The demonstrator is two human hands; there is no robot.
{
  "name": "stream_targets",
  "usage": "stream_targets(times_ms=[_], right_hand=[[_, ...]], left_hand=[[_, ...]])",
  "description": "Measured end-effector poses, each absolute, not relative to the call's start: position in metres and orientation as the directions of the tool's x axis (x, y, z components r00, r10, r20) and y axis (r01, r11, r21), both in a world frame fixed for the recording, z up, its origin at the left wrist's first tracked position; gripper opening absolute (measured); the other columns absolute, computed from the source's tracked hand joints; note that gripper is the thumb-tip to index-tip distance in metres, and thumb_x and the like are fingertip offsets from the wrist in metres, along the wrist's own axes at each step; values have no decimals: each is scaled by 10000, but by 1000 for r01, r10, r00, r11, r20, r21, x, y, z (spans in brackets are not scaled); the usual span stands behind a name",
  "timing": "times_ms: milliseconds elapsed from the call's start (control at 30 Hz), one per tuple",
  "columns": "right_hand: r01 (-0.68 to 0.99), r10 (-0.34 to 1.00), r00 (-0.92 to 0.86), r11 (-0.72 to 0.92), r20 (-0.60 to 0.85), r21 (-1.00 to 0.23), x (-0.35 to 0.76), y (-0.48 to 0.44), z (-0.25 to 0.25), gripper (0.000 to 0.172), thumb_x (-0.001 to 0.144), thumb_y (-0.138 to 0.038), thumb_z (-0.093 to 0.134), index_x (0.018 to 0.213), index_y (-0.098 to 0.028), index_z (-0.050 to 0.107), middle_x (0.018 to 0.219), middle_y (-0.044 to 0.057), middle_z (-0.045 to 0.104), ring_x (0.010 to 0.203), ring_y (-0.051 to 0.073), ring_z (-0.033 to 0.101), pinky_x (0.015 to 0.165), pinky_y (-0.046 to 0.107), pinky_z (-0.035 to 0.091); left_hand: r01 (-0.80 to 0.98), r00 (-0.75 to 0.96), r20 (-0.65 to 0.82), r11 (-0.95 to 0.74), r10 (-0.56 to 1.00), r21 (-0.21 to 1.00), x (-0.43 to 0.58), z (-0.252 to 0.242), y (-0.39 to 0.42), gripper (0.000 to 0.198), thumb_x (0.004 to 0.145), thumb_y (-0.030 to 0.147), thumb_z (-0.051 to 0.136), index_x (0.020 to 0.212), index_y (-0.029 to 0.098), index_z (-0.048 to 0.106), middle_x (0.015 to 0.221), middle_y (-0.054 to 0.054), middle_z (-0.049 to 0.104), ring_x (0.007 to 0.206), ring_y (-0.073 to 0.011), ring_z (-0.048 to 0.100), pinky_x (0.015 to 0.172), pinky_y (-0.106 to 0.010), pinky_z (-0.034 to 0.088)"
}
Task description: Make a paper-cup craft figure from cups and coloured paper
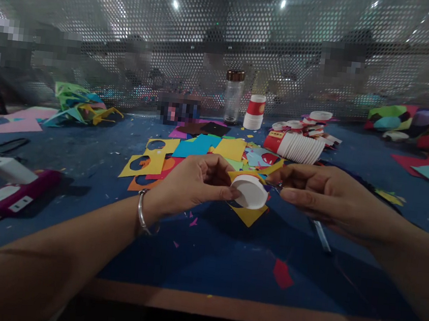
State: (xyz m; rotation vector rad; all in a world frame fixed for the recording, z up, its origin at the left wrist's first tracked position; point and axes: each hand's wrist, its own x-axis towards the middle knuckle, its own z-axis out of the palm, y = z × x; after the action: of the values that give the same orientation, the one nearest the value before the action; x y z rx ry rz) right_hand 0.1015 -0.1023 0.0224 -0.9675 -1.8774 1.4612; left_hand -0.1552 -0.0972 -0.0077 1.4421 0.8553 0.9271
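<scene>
My left hand (207, 180) is closed, its thumb and fingers pinching a white round paper cup piece (251, 192) and a sheet of yellow paper (249, 216) behind it. The cup piece is tilted, its shallow hollow facing me. At the right edge of the paper, my right hand (306, 193) is closed in a pinch. A thin metal tool (278, 186) glints between thumb and forefinger; most of it is hidden, so its kind is unclear. Beneath that hand shows a slim pale stick (322, 236), perhaps part of the same tool.
Coloured paper sheets (193, 146), some with round holes, lie beyond my hands. Behind are stacked paper cups (296, 146), cut cup pieces (314, 124), an upright cup stack (255, 112) and a glass bottle (233, 98). A purple power strip (15, 193) lies left; perforated mesh (197, 31) stands behind.
</scene>
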Motion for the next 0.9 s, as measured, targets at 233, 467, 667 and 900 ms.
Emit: stream_targets(times_ms=[233,467,667,900], right_hand=[[196,857,-516,106,-10,-975,101,-103,23,412,842,-487,813,1044,-163,660,596,-100,428,445,29,204,372,210,121],[178,863,-505,89,-14,-980,103,-102,23,433,823,-486,826,1058,-151,686,643,-78,467,451,22,197,366,214,90],[189,857,-515,103,-9,-977,105,-103,21,453,841,-483,818,1107,-135,701,579,-105,399,454,32,189,376,212,101],[207,836,-548,140,3,-968,102,-103,23,451,865,-490,799,1135,-140,707,580,-111,359,452,35,176,389,218,121]], left_hand=[[-7,366,88,-92,927,996,-156,-6,-98,372,685,222,927,927,157,651,881,-4,759,823,-126,715,833,-294,556],[47,365,99,-125,926,991,-158,-6,-97,350,690,274,919,945,155,710,955,-43,788,881,-163,734,848,-319,571],[132,344,100,-153,934,979,-158,-6,-99,350,703,285,899,983,155,735,974,-62,807,898,-179,750,878,-347,595],[204,350,159,-241,923,949,-155,-5,-103,310,733,283,876,988,157,752,949,-62,810,860,-181,754,840,-337,610]])
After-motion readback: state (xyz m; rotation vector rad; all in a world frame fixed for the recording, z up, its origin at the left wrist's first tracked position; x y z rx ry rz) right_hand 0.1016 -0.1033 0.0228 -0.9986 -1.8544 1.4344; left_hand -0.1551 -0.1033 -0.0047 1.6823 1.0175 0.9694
